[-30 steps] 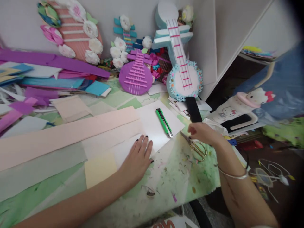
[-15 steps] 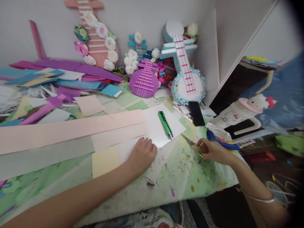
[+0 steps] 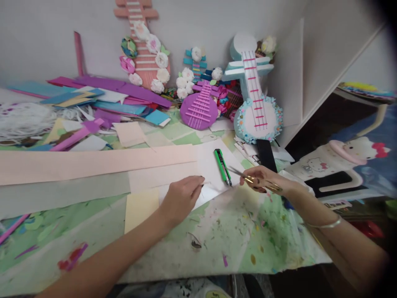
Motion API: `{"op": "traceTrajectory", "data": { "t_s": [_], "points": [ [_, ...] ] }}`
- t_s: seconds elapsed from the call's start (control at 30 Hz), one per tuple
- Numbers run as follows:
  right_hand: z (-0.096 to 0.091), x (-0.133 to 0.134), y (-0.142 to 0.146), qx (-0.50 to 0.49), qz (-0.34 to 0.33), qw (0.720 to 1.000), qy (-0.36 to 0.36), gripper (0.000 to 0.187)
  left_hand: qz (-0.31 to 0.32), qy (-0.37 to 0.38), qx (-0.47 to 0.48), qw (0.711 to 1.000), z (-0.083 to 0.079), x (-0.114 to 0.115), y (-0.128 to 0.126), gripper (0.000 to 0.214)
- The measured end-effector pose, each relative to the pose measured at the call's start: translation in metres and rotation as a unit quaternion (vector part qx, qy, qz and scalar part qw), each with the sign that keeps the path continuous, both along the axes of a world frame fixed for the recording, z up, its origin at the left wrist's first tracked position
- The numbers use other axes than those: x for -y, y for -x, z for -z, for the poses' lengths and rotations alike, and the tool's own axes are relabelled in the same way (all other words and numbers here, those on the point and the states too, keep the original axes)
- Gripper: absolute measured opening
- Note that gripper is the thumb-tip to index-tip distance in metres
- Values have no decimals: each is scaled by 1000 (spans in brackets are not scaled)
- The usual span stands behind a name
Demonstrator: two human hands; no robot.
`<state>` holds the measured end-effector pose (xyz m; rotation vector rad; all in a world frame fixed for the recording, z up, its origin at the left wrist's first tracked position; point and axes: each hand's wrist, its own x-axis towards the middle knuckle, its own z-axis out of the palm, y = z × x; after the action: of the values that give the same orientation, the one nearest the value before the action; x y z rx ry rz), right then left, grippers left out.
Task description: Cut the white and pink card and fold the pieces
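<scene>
Sheet (image 3: 206,152) mid-table, cutter (image 3: 222,167) lying on it. Left hand (image 3: 182,198) at sheet's near side, left of cutter. Right hand (image 3: 262,174) right of cutter, scissors (image 3: 249,179) in it. Long strip (image 3: 93,163) runs left from sheet. Small card (image 3: 141,207) in front of strip, left of left hand. Scrap pile (image 3: 124,103) behind strip; string bundle (image 3: 27,118) at pile's left. Toy guitars (image 3: 198,109) in row at back, before wall (image 3: 198,20). Cup (image 3: 313,161) far right, beyond right hand.
</scene>
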<state>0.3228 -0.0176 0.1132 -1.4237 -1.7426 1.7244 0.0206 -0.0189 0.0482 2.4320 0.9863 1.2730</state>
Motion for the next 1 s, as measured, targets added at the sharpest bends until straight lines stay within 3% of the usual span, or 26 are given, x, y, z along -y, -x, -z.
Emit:
{"op": "traceTrajectory", "data": {
  "t_s": [0.13, 0.33, 0.43, 0.7, 1.0],
  "points": [
    [10, -47, 25, 63, -158, 978, 117, 48, 12, -9, -4, 1000, 10, 23, -7, 25],
    [21, -84, 42, 83, -237, 951, 178, 50, 34, -25, -25, 999, 16, 34, -11, 26],
    [19, -92, 42, 86, -242, 946, 196, 49, 49, -16, -22, 998, 16, 33, -12, 27],
    [13, -113, 44, 104, -247, 940, 210, 49, 96, 97, 25, 990, 15, 34, -8, 29],
    [19, -130, 54, 94, -229, 942, 228, 45, 99, 111, 37, 988, 12, 34, -5, 29]
  ]
}}
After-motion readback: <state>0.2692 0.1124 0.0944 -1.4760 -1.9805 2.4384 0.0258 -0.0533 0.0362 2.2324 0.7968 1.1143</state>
